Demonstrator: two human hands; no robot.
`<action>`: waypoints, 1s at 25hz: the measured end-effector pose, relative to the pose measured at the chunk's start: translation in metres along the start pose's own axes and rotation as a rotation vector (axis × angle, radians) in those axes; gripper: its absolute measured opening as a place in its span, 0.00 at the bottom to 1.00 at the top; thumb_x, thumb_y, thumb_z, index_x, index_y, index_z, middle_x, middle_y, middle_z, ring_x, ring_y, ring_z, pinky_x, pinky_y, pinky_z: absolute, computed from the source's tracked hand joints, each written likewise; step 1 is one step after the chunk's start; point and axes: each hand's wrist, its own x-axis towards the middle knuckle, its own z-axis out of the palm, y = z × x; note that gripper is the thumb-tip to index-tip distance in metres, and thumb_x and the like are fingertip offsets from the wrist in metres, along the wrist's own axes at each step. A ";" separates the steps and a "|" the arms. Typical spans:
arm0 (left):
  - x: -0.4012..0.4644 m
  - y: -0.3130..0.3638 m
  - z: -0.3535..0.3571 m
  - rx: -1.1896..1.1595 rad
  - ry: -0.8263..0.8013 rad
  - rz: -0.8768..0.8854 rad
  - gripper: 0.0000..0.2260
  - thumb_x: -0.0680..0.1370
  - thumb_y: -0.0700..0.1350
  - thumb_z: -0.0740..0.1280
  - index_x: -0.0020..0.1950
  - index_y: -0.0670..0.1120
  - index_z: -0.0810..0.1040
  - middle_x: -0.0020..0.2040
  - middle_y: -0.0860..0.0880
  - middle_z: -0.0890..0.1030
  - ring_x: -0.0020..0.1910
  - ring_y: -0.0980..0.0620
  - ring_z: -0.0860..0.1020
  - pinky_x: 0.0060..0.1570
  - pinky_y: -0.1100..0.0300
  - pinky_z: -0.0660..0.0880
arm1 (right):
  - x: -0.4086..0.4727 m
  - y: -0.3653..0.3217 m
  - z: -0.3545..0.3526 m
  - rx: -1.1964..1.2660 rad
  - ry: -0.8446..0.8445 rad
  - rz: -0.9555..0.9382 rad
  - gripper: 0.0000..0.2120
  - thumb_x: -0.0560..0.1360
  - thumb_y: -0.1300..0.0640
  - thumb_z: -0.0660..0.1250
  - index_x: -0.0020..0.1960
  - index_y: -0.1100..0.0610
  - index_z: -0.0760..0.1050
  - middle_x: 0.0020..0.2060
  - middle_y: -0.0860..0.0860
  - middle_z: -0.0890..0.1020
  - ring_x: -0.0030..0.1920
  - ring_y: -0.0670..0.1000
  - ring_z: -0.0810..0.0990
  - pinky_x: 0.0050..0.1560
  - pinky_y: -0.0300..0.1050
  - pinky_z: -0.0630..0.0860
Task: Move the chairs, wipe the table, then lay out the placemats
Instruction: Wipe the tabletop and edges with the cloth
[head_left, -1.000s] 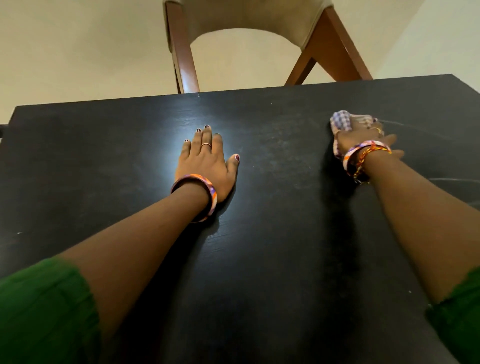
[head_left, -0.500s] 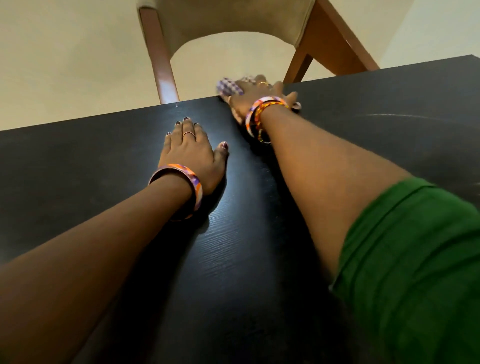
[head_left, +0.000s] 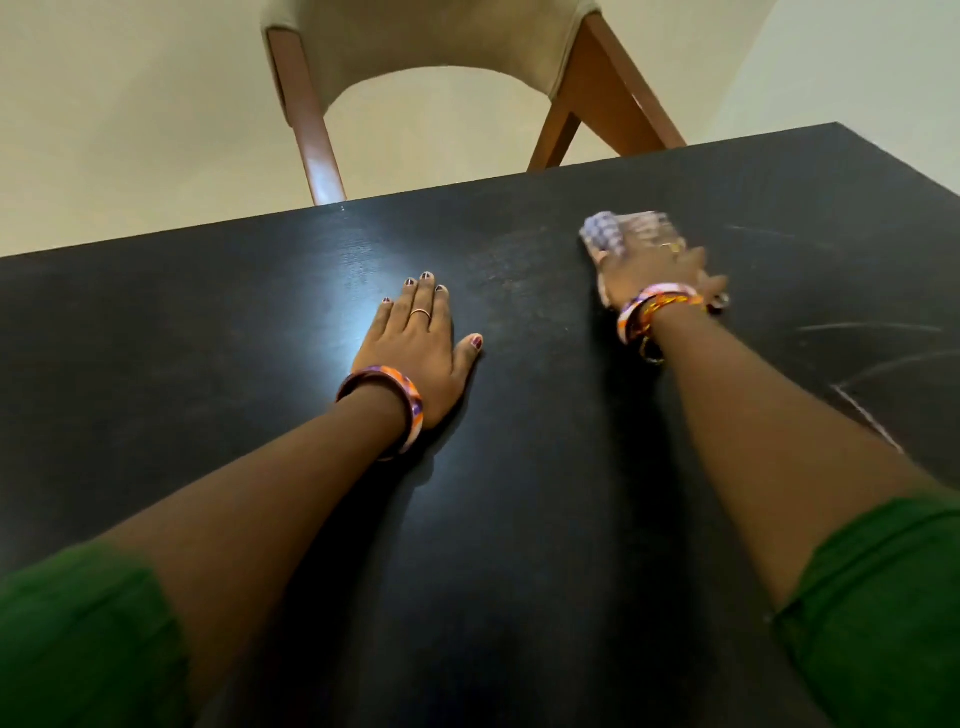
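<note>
We see the left hand (head_left: 421, 348) lying flat on the black table (head_left: 249, 322), fingers straight. The right hand (head_left: 655, 270) (blurred) presses a checked cloth (head_left: 605, 235) onto the tabletop near the far edge; its finger curl we cannot tell. A chair (head_left: 436, 47) stands beyond.

One tabletop (head_left: 519, 519), one chair (head_left: 441, 62) and one checked cloth (head_left: 605, 234) show. There are two hands, left (head_left: 421, 348) and right (head_left: 652, 270). Two green sleeves show, left (head_left: 78, 639) and right (head_left: 878, 613).

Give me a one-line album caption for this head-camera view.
Right hand wipes the dark table with a checked cloth; left hand rests flat.
</note>
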 end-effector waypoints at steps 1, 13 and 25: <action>-0.012 0.005 0.002 0.007 -0.007 0.005 0.29 0.81 0.56 0.44 0.77 0.42 0.44 0.79 0.45 0.44 0.78 0.49 0.43 0.76 0.53 0.43 | -0.017 -0.001 0.005 -0.089 -0.015 -0.059 0.25 0.80 0.44 0.49 0.76 0.48 0.55 0.75 0.56 0.57 0.73 0.62 0.54 0.70 0.63 0.51; -0.189 0.062 0.029 -0.012 -0.046 0.081 0.30 0.81 0.57 0.45 0.77 0.41 0.43 0.78 0.44 0.43 0.78 0.47 0.42 0.76 0.53 0.42 | -0.181 0.220 -0.026 -0.006 -0.013 0.371 0.36 0.73 0.28 0.45 0.76 0.43 0.48 0.77 0.49 0.52 0.73 0.63 0.54 0.67 0.69 0.52; -0.256 0.093 0.043 0.001 -0.020 0.117 0.28 0.81 0.55 0.46 0.77 0.42 0.46 0.79 0.45 0.45 0.78 0.48 0.44 0.75 0.54 0.43 | -0.312 0.154 0.006 -0.097 -0.150 -0.213 0.26 0.79 0.40 0.51 0.75 0.39 0.49 0.77 0.49 0.48 0.74 0.63 0.50 0.68 0.66 0.51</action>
